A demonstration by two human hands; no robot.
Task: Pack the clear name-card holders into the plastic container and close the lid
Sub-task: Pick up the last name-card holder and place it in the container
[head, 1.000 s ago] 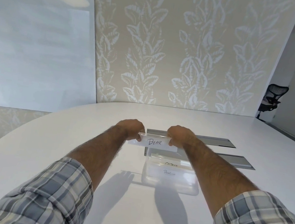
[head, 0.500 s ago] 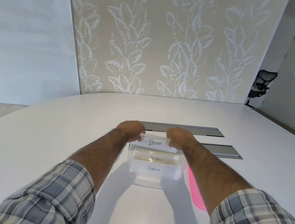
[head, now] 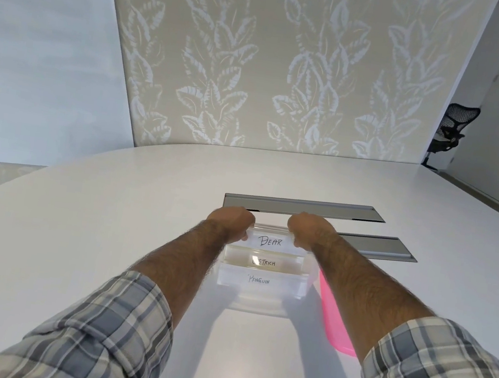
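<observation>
Your left hand (head: 232, 220) and right hand (head: 308, 227) each pinch one end of a clear name-card holder (head: 270, 241) whose card reads "BEAR", fingers curled closed around its short edges. You hold it upright with the lettering toward you, at the far end of the plastic container (head: 258, 302) — whether its base touches the container floor cannot be told.

Nearer you, two more holders stand in the container: one marked "OSTRICH" (head: 263, 262), a bright glare spot over its first letters, and one marked "PENGUIN" (head: 259, 280) closest to you. The three cards sit in a row, one behind the other.

A pink lid (head: 331, 315) lies on the white table (head: 76, 228) just to the right of the container, partly hidden by your right forearm.

Beyond your hands, two grey metal cable hatches (head: 303, 205) are set into the tabletop. Both plaid sleeves (head: 99, 337) are rolled back to the forearm. A black office chair (head: 452, 127) stands by the wall at far right.
</observation>
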